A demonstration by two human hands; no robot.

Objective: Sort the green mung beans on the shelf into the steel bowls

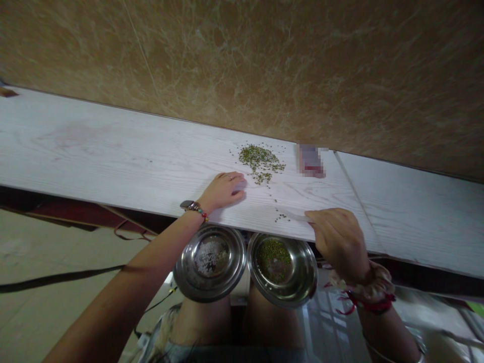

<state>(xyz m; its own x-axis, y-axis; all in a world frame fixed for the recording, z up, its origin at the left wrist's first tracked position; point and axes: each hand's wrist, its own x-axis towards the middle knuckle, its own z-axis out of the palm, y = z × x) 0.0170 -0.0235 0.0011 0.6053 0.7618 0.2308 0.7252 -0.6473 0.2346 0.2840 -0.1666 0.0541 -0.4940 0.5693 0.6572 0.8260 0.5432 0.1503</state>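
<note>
1. Head view: the right hand [340, 239] is gripping a thin, pale strip [297, 217], its fingers closing tightly around one end. The strip is pointing toward a few loose beans [282, 218] near the front edge of the bench [113, 156]; its far end is blurring into the white surface, so I cannot tell whether it is touching them.

2. The left hand [226, 190] is lying palm-down on the bench, fingers loosely extended, thumb apart, with nothing showing in its grasp. It is sitting just beside the green bean pile [260, 160], so lifting it cleanly, rather than dragging it, is probably avoiding scatter.

3. For good control, the strip is likely needing a low, flat angle and short, gentle strokes; small round beans are apt to be rolling away under a quick flick.

4. Two metal bowls are resting on the legs [204, 322], below the bench edge: the left bowl [237, 282] is holding white grains [212, 255], the right bowl [305, 267] green beans [274, 254]. Steady knees are mattering here, since a shifting leg could be tipping either one.
</note>
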